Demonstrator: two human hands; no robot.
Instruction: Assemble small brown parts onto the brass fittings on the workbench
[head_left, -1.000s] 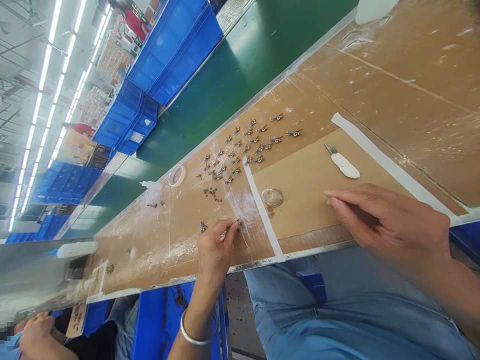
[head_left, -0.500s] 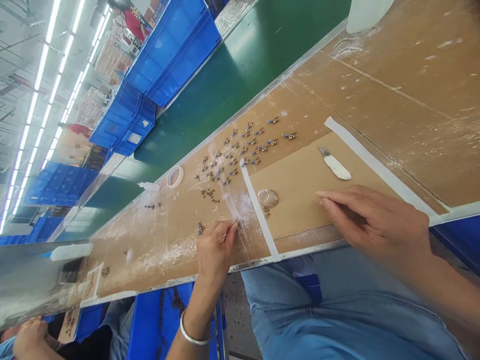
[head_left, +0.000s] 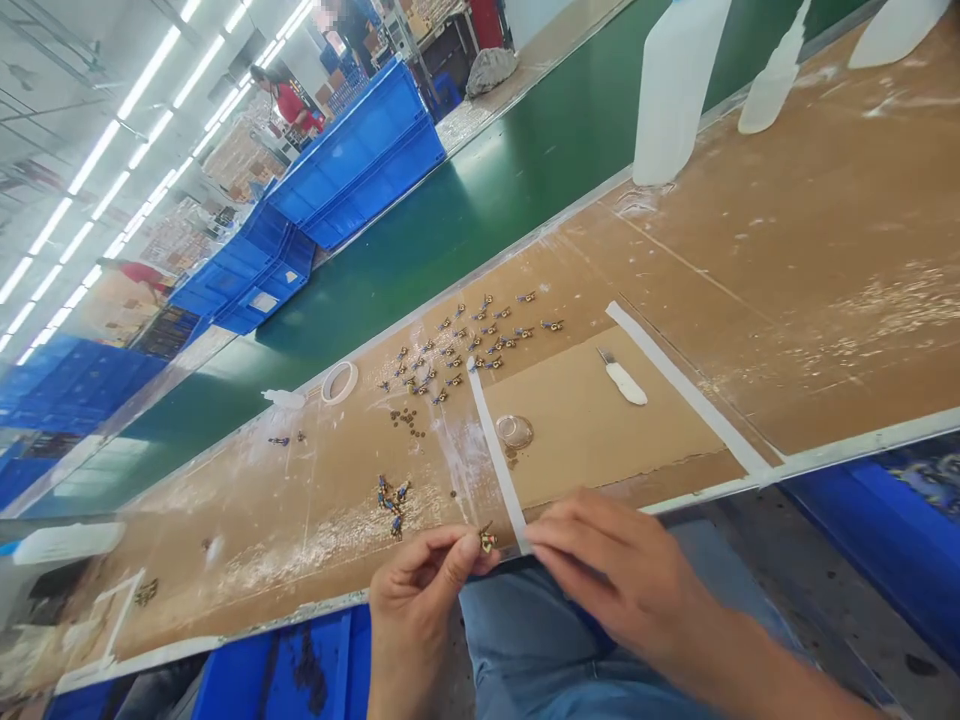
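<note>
My left hand [head_left: 427, 590] pinches a small painted figurine [head_left: 487, 541] between thumb and fingers at the table's front edge. Close to its right, my right hand [head_left: 622, 575] has thumb and fingertips pressed together; whatever they hold, if anything, is too small to make out. Several loose figurines [head_left: 391, 500] lie just beyond my left hand, with a tiny dark disc [head_left: 453, 494] beside them. A larger group of blue and gold figurines [head_left: 480, 345] is spread further back, and small dark discs [head_left: 407, 420] lie in front of that group.
On a cardboard sheet [head_left: 600, 430] are a small clear dish [head_left: 514, 431] and a white-handled blade [head_left: 624, 382]. A tape roll [head_left: 340, 382] and small white bottle [head_left: 283, 398] sit by the green conveyor [head_left: 420, 235]. A tall white bottle [head_left: 679, 100] stands at back right.
My hands have come close together at the table edge; the right moved left from above the cardboard. A figurine now shows in my left fingers. The view has shifted, bringing bottles in.
</note>
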